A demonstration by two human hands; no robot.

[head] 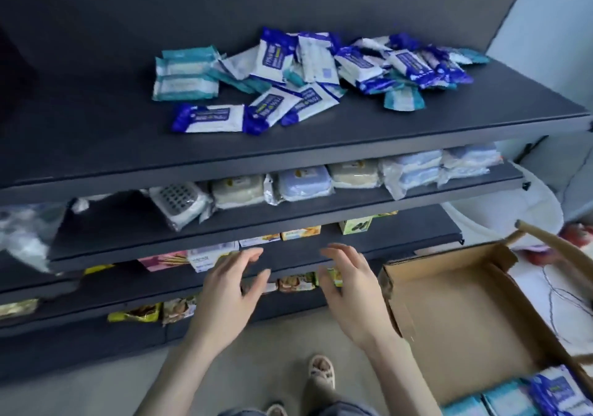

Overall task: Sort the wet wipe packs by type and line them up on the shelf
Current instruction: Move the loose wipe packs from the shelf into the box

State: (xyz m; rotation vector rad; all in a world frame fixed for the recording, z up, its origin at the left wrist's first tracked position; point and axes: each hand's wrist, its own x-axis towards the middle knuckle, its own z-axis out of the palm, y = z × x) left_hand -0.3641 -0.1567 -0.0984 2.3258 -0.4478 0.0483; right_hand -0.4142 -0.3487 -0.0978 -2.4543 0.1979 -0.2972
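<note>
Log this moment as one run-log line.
left hand open, empty | right hand open, empty | wipe packs piled unsorted on top shelf | cardboard box holds more

Blue packs (321, 72) and teal packs (186, 74) jumbled flat on top shelf (96, 146).

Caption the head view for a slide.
Open left hand and right hand hover below the top shelf where blue packs and teal packs lie jumbled; more sit in the box.

Blue-and-white wipe packs (208, 118) and teal-and-white wipe packs (185, 74) lie on a dark grey shelf (96, 133); the cardboard box (455, 313) is brown.
</note>
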